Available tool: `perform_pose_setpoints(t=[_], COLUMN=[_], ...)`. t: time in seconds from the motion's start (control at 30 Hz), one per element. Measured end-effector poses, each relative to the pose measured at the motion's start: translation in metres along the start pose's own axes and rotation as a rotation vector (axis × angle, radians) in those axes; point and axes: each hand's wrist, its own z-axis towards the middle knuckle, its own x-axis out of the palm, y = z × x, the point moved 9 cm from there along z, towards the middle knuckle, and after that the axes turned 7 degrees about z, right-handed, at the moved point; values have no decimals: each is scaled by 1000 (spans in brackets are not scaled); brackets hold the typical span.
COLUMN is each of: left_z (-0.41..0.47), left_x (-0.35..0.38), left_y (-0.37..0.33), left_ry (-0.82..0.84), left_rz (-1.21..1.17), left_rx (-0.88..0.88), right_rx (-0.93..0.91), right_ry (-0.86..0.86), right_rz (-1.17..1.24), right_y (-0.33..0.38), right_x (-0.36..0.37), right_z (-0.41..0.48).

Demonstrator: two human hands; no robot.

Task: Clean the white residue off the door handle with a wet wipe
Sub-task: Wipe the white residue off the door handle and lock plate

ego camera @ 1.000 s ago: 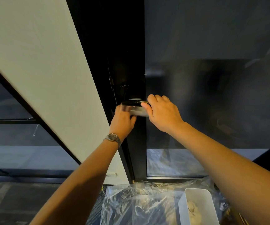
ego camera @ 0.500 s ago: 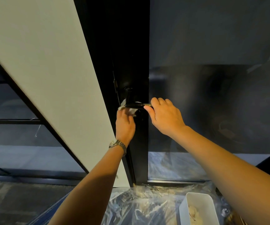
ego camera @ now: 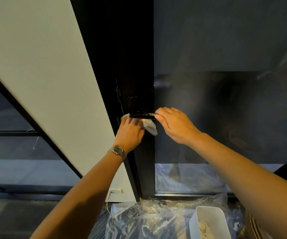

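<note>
The handle (ego camera: 141,115) is a black lever on the dark door (ego camera: 135,66), and its long axis runs flat, left to right. That's the thing to line up with: any wiping stroke has to run along that bar, not across it.

The right hand (ego camera: 175,125) is clamped on the free end of the handle, fingers curled over the top, looks like it's just bracing it. The left hand (ego camera: 130,131) sits right under the bar near the door side, closed on the wipe (ego camera: 149,127). The wipe is bunched up, pressed against the underside, with a loose tail hanging down between the two hands.

So the left hand is the one doing the work and it's already touching. The handle lies just above it and stretches off to its right, toward the other hand. My guess is the next pass slides rightward along the underside.

The visible top looks glossy and dark; I can't make out residue from here.
</note>
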Motion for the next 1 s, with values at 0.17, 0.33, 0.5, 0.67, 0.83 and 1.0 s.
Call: perform_pose_setpoints(t=[0.17, 0.33, 0.5, 0.67, 0.83, 1.0], left_z=[-1, 0, 5, -10, -9, -27], left_x=[8, 13, 13, 12, 10, 30], left_y=[-15, -11, 12, 1, 26, 39], left_ry=[-63, -31, 12, -25, -27, -126], left_rz=[221, 203, -67, -90, -466, -1009], left_rx=[139, 19, -4, -38, -247, -700], right_rx=[-26, -32, -33, -29, 2, 13], right_ry=[-39, -70, -69, -70, -84, -93], right_rz=[-9, -77, -87, -84, -45, -56], right_y=[-1, 3, 3, 3, 1, 1], right_x=[1, -1, -2, -1, 0, 0], right_z=[1, 0, 0, 0, -1, -1])
